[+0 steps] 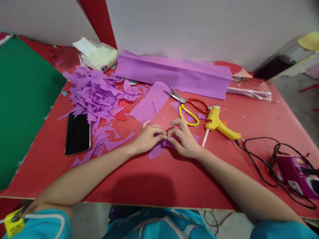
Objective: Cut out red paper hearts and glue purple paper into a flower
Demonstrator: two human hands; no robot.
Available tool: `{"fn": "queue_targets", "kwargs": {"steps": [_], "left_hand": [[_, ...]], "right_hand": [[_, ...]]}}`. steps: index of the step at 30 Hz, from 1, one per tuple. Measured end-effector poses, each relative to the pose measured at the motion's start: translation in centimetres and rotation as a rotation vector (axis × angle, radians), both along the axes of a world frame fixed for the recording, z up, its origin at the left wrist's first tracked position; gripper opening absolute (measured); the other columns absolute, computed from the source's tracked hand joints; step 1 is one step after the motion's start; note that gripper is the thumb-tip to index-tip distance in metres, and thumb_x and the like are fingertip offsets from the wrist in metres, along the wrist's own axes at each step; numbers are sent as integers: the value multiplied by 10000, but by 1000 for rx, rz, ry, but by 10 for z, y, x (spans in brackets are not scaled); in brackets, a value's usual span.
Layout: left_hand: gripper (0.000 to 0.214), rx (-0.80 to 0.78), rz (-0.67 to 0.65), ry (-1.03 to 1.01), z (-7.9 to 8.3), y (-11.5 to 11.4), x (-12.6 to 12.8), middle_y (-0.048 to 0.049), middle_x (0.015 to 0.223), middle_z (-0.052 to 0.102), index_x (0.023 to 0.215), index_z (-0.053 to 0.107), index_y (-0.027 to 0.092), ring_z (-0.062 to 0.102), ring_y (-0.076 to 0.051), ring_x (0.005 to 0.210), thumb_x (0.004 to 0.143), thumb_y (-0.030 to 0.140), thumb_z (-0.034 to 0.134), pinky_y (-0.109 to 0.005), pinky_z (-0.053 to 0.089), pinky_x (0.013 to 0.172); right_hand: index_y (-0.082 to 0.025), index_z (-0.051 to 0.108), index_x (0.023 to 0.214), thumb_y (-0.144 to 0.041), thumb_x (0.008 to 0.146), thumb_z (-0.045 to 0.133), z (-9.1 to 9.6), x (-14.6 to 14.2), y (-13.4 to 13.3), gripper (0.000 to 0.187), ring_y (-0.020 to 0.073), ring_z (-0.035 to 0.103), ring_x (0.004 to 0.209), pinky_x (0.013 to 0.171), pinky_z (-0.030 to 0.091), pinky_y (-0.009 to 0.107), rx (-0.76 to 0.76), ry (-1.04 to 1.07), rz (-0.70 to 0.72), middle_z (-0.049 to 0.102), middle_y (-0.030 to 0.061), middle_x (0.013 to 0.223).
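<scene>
My left hand [149,136] and my right hand [183,138] meet at the middle of the red table [154,182]. Both pinch a small purple paper piece [159,149] that lies partly on the table under my fingers. The fingertips of the two hands touch. Just behind my right hand lie yellow-handled scissors [189,116] and red-handled scissors [191,102]. A yellow glue gun [219,124] rests to the right of my right hand.
A heap of purple paper scraps [96,94] and a black phone [78,133] lie at the left. A long folded purple sheet [174,73] spans the back, near a tissue pack [99,56]. A green sheet [22,99] is far left. Black cable [261,162] and a purple box [297,176] sit at the right.
</scene>
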State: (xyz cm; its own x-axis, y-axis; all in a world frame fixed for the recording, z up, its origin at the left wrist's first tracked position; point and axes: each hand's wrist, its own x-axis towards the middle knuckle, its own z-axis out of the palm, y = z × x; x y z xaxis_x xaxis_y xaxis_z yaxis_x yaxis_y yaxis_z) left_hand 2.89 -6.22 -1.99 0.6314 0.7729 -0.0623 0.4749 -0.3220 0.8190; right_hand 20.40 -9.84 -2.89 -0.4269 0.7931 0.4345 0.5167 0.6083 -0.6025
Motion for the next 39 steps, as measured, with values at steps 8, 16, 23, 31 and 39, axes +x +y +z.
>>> {"fn": "queue_targets", "kwargs": {"steps": [8, 16, 23, 31, 39], "left_hand": [[138, 29, -2, 15, 3, -2, 1, 32, 869, 675, 750, 616, 218, 574, -151, 933, 822, 280, 515, -484, 33, 1055], [179, 43, -72, 1, 8, -7, 1, 11, 847, 664, 752, 584, 194, 567, -158, 937, 853, 301, 481, -433, 76, 1048], [200, 20, -47, -22, 10, -12, 2, -9, 995, 625, 932, 543, 218, 532, -170, 993, 861, 382, 454, -399, 171, 1035], [377, -9, 2, -85, 7, -17, 2, -79, 1064, 552, 1087, 430, 189, 490, -200, 1019, 860, 488, 397, -369, 306, 964], [319, -115, 174, -257, 3, -10, 3, -55, 967, 568, 989, 473, 202, 535, -159, 905, 909, 442, 279, -302, 432, 823]], "right_hand": [[-225, 408, 828, -172, 831, 420, 3, -2, -2, 54, 212, 416, 948, 807, 423, 434, 2, 51, 32, 399, 61, 949], [-242, 387, 851, -168, 830, 421, 4, -5, -8, 84, 206, 420, 938, 820, 408, 436, 102, 98, -3, 390, 47, 943], [-256, 431, 826, -184, 806, 444, 5, -9, -11, 76, 212, 425, 894, 806, 388, 436, 181, 136, -91, 399, 35, 907], [-256, 424, 829, -130, 778, 453, 11, -11, -14, 139, 217, 435, 858, 760, 399, 432, 287, 113, -123, 402, 42, 887], [-234, 452, 824, -115, 794, 465, 6, -8, -8, 124, 181, 514, 810, 720, 442, 365, 138, 211, -116, 510, 32, 841]]}}
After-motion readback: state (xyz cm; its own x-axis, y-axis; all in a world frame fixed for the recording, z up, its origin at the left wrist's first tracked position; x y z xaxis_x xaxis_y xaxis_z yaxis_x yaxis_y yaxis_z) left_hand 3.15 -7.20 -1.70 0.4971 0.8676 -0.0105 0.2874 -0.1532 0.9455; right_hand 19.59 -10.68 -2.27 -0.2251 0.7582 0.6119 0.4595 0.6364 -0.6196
